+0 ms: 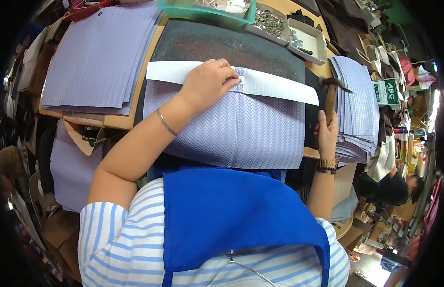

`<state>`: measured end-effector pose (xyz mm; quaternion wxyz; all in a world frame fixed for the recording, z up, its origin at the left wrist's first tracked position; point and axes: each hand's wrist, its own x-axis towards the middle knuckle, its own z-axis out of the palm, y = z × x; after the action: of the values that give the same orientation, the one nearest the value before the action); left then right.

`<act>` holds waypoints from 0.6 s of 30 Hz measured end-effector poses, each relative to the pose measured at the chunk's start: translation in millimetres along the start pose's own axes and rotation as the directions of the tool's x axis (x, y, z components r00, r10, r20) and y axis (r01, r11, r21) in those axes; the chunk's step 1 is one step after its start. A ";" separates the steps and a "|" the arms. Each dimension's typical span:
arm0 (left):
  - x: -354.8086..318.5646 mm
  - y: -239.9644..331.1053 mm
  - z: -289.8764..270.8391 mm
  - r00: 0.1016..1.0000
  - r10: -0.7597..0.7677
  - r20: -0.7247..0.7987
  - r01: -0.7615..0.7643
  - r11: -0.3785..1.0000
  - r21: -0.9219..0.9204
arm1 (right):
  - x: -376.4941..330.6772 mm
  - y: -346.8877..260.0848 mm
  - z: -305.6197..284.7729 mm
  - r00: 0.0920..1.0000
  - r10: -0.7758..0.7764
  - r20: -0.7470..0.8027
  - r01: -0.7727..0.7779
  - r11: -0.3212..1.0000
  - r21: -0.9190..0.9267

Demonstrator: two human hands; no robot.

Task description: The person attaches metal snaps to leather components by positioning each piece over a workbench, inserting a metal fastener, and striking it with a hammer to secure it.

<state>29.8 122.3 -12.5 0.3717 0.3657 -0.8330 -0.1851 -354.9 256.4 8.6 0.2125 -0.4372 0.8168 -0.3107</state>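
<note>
A lavender sheet with a woven-pattern surface (265,129) lies in front of me, its far edge folded over as a long white strip (279,91). On that strip my left hand (207,81) rests, thumb and fingertips pinched at a small metal fastener (240,81) by a short lavender patch. The fingers partly cover the fastener. To the right, my right hand (327,129) is wrapped round the wooden handle of a hammer (330,100). The hammer's dark head is raised beside the sheet, apart from the fastener.
Under the sheet is a dark worn board (222,45). Lavender sheets are stacked at the left (97,57) and right (358,105). Along the far side stand a green plastic tray (207,15), a box of small metal parts (270,24) and a white box (308,36).
</note>
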 end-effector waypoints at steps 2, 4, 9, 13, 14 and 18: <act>-2.1 1.2 -0.8 1.000 0.013 0.002 -0.013 1.000 0.015 | -27.8 -28.6 18.0 0.964 -0.267 0.002 0.237 0.857 0.458; -1.7 -0.8 -2.9 1.000 0.004 0.009 -0.004 1.000 0.018 | -49.9 -54.8 27.1 0.948 -0.311 0.072 0.265 0.892 0.366; 0.4 -1.4 -2.1 0.999 -0.044 0.027 0.045 0.998 -0.043 | -76.9 -102.5 51.9 0.802 -0.535 0.265 0.485 0.843 0.235; 0.3 -2.9 -0.6 0.999 -0.030 0.019 0.031 0.998 -0.058 | -77.0 -111.8 59.6 0.752 -0.575 0.321 0.571 0.813 0.117; 0.7 -3.7 -1.5 0.999 -0.031 0.017 0.032 0.998 -0.056 | -76.2 -113.9 57.3 0.757 -0.569 0.321 0.545 0.821 0.169; 0.6 -0.9 0.0 0.999 -0.035 0.020 0.037 0.997 -0.075 | -72.7 -106.9 61.2 0.718 -0.630 0.297 0.620 0.772 0.137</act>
<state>30.0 121.3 -12.7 0.3738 0.3647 -0.8222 -0.2264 -216.4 252.9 44.4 0.2333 -0.7290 0.5700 -0.2986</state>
